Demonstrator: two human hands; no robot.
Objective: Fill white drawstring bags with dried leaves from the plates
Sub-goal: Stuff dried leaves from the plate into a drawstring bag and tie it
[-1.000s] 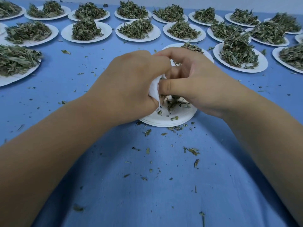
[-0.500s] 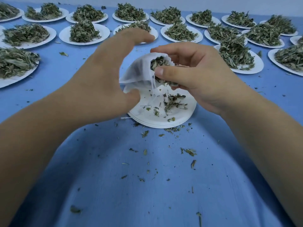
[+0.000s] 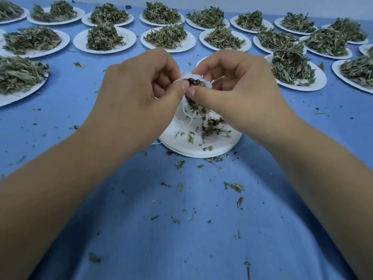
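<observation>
Head view has my left hand (image 3: 141, 93) and right hand (image 3: 238, 91) both pinching the rim of the white drawstring bag (image 3: 186, 75), held just above the near plate (image 3: 201, 147) at mid-table. I judge this is the topping-up step: leaves (image 3: 196, 82) crowd the mouth and scraps lie on the plate. Next calls for tucking them under the rim, then catching the dangling strings (image 3: 188, 118). The bag's long axis stands roughly upright, mouth pointing up toward me

white bag (image 3: 186, 75), white plates (image 3: 182, 142), green leaves (image 3: 212, 128), blue tablecloth (image 3: 181, 239).
</observation>
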